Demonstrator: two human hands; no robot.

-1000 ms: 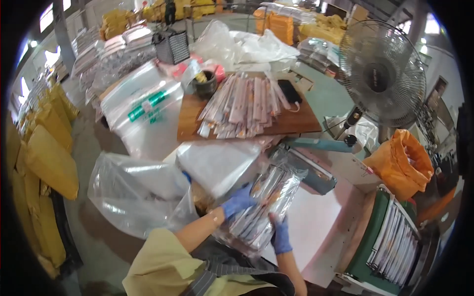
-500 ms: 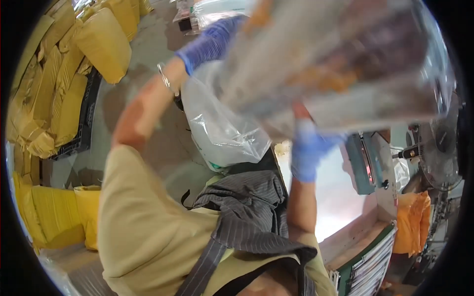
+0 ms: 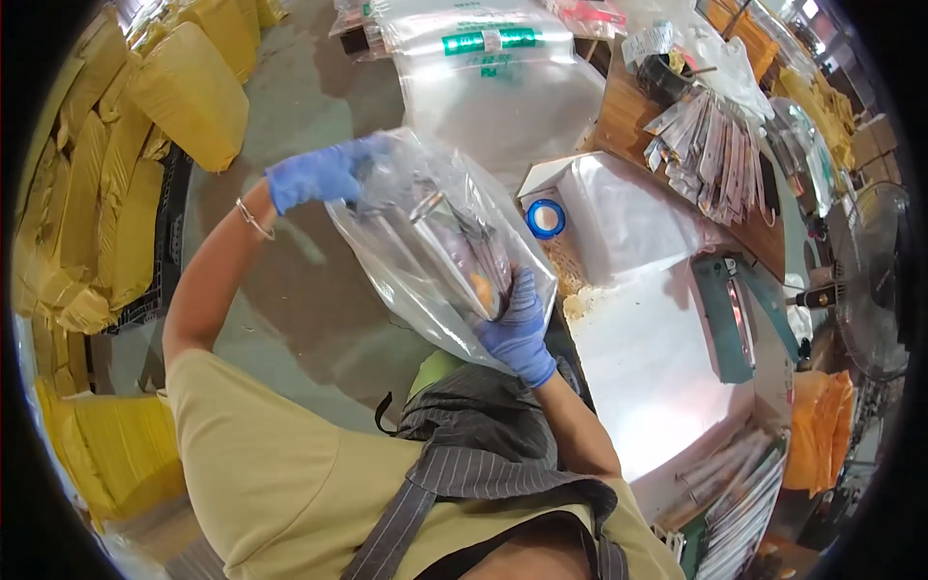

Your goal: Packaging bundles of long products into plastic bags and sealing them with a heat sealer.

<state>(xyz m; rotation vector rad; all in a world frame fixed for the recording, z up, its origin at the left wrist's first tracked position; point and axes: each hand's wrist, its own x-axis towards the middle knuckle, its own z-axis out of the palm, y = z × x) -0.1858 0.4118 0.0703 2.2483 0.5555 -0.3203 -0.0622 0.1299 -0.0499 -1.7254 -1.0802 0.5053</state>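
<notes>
Both gloved hands, left hand (image 3: 314,174) and right hand (image 3: 517,329), grip a clear plastic bag (image 3: 435,246) of packets, fingers closed on it.

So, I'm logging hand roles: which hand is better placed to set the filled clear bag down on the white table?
Probably right: the right hand supports the clear bag underneath, nearest the white table; the left hand grips its top.

Packing workshop: heat sealer (image 3: 727,319), yellow mailers (image 3: 193,92).

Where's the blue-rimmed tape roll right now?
In the head view, the tape roll lies on the white table, just right of the filled clear bag held in both hands.
</notes>
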